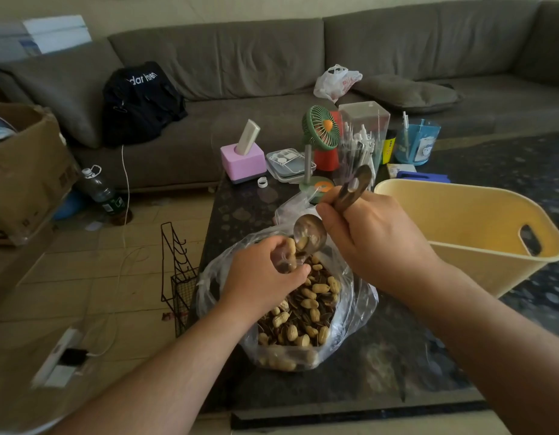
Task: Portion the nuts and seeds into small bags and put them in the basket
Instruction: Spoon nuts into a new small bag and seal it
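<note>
- The left hand pinches a small clear bag over the big plastic sack of peanuts and seeds.
- The right hand grips a metal spoon, tipping nuts in.
- The yellow plastic basket, at three o'clock on the dark desk, shows no bags inside; portioning seems barely begun.

You see a dim, soft-lit room with faint shadows; wide-angle bending curves the long grey fabric sofa, and the left edge blurs.
</note>
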`<action>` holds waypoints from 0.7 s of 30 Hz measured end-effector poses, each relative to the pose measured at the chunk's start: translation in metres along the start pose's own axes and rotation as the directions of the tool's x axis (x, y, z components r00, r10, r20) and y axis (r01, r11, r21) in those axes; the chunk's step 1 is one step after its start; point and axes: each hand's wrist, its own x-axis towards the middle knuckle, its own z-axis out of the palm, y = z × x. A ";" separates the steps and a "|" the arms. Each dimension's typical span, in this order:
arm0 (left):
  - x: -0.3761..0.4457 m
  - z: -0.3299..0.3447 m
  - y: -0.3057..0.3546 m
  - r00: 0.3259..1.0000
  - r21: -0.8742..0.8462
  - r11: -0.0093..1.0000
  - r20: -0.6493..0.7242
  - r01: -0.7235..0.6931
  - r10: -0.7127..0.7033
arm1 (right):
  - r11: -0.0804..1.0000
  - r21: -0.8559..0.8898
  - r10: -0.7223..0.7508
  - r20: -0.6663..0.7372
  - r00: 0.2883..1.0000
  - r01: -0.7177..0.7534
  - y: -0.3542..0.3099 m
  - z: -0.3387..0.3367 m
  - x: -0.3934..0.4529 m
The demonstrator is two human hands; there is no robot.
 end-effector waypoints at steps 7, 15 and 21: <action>0.002 -0.001 -0.003 0.998 -0.064 0.998 -0.060 -0.029 0.026 | 1.000 0.024 0.002 -0.061 0.998 0.000 0.002 -0.004 0.002; 0.003 0.003 -0.008 0.997 -0.220 0.975 -0.072 -0.035 0.019 | 0.999 0.050 0.021 -0.146 0.989 -0.014 0.001 -0.006 0.004; 0.002 -0.006 -0.003 0.984 -0.395 0.916 -0.177 -0.077 0.007 | 0.979 0.119 0.188 -0.202 0.961 -0.166 0.005 -0.013 0.003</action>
